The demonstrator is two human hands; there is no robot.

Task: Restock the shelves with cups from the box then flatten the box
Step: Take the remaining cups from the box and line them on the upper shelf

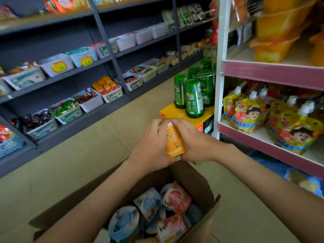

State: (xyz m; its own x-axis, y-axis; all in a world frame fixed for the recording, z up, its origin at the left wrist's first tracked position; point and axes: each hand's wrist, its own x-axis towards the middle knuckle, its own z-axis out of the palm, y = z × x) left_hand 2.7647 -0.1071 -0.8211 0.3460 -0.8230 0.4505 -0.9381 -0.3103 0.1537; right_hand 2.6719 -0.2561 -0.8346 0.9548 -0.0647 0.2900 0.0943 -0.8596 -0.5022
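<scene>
An open cardboard box (196,179) sits on the floor below me, holding several blue and pink cups (176,199). Above the box's far edge, my left hand (150,142) and my right hand (194,141) both grip one orange cup (174,141) between them. The cup is tilted, its white lid end pointing up and away from me. To the right stands a white shelf unit with pink edges (273,72), its middle shelf carrying yellow spouted pouches (249,114).
A long dark shelf rack (108,60) with white bins of snacks runs along the left. Green bottles (193,99) stand on a yellow carton (172,112) beside the white shelf post. Tan floor tiles lie between the racks.
</scene>
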